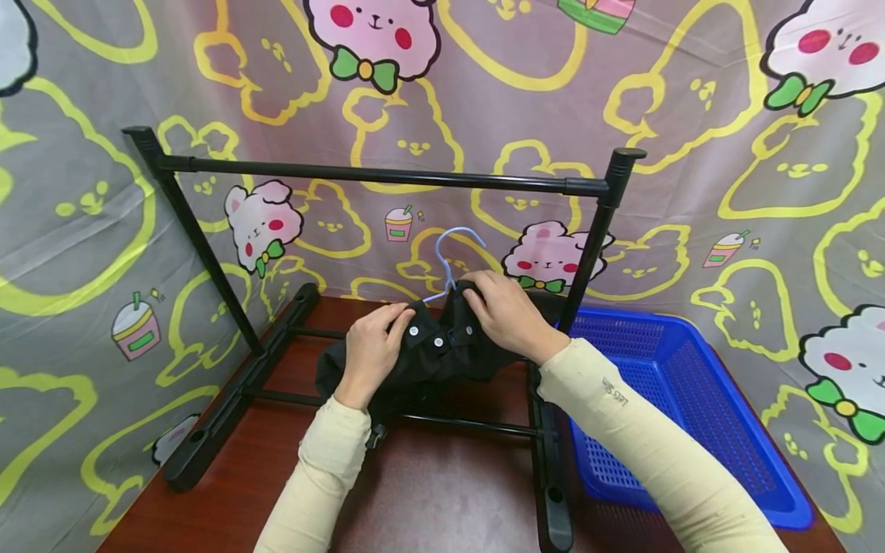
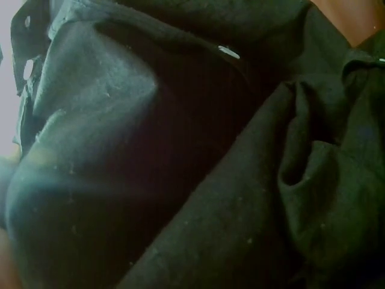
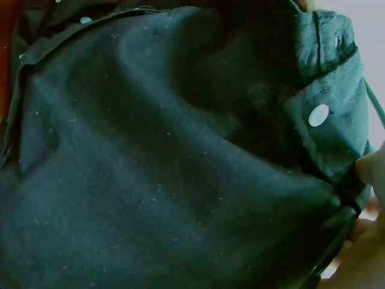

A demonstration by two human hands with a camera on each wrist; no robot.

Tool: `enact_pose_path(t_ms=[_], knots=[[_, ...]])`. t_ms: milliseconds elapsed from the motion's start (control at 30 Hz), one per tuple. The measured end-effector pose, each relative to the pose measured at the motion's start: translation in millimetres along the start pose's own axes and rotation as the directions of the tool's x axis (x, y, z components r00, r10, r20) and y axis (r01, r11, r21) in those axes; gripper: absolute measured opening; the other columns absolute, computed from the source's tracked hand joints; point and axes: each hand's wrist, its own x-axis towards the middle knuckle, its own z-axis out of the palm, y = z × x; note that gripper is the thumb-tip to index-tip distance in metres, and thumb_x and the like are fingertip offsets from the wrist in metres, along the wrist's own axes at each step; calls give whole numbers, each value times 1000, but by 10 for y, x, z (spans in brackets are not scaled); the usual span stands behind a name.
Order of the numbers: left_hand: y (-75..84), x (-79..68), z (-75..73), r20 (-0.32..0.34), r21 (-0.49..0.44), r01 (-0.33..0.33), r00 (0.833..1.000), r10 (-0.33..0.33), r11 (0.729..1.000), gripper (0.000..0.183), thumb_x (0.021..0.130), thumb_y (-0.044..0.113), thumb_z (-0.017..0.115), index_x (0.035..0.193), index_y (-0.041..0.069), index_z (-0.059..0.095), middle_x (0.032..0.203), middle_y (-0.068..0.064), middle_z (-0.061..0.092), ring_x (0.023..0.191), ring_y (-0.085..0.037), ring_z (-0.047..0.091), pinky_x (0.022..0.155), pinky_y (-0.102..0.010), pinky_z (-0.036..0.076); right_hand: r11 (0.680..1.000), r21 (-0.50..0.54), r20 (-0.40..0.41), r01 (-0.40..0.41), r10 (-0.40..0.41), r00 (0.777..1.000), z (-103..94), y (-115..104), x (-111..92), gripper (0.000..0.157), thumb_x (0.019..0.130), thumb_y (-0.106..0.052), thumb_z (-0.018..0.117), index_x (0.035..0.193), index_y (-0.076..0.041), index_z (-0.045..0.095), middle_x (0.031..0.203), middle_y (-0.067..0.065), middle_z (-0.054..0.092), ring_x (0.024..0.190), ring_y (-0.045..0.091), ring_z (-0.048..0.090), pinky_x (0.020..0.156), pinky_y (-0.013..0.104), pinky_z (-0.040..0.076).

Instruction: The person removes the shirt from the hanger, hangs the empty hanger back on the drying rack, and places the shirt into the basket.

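- Black tubular rack [image 1: 387, 175]: two slanting side posts joined by a high crossbar; low crossbars [image 1: 477, 426] link its long feet.
- Blue perforated plastic basket [image 1: 726, 411], rectangular, just beside the rack's right foot; the right forearm, in a cream sleeve [image 1: 643, 426] with small dark lettering, crosses over it and hides part of it.
- Black cloth garment with round white buttons [image 1: 435, 365]: bunched between the side posts, below the high crossbar, covering parts of the low crossbars.
- Pale blue hanger [image 1: 439, 250]: its hook rises above the garment's neck opening; most of its body is hidden by cloth.
- Left hand [image 1: 373, 346]: thumb and fingers pinch the garment at one side of the neck opening.
- Right hand [image 1: 508, 315]: grips the cloth at the opposite side, near the hook.
- Reddish-brown, glossy tabletop [image 1: 442, 491]: supports rack and basket.
- Grey fabric backdrop [image 1: 325, 134], printed with yellow outlines, pink cartoon animals and drink cups: encloses the table behind and at both sides.
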Motion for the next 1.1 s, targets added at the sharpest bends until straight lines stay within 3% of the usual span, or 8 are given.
enact_pose_path(t_ms=[633, 833, 967, 1100], knots=[[23, 14, 35, 10, 1, -4, 1000, 4, 1000, 17, 89, 21, 66, 96, 7, 73, 91, -7, 71, 82, -23, 68, 70, -41, 51, 999, 33, 33, -21, 20, 999, -13, -147, 104, 30, 100, -18, 45, 121, 1, 54, 114, 14, 60, 105, 26, 56, 94, 42, 42], [46, 11, 58, 62, 1, 28, 998, -28, 1000, 19, 93, 23, 61, 98, 7, 71, 93, -7, 70, 82, -24, 67, 70, -43, 51, 998, 43, 78, -55, 51, 996, -3, -167, 130, 31, 101, -22, 45, 121, 0, 54, 114, 14, 59, 105, 26, 55, 94, 46, 40], [75, -3, 88, 113, -14, 35, 993, -33, 999, 23, 96, 24, 56, 105, 7, 69, 99, -7, 69, 83, -24, 67, 69, -43, 51, 997, 21, 115, -70, 67, 991, 36, -198, 143, 33, 101, -30, 44, 116, -4, 57, 107, 10, 60, 98, 24, 56, 87, 47, 41], [95, -17, 105, 127, -35, 29, 992, -24, 999, 24, 96, 23, 56, 111, 9, 69, 105, -6, 69, 87, -23, 67, 71, -42, 52, 998, -12, 91, -68, 69, 993, 77, -198, 143, 29, 100, -33, 45, 105, -9, 60, 94, 4, 58, 84, 20, 55, 74, 41, 41]])
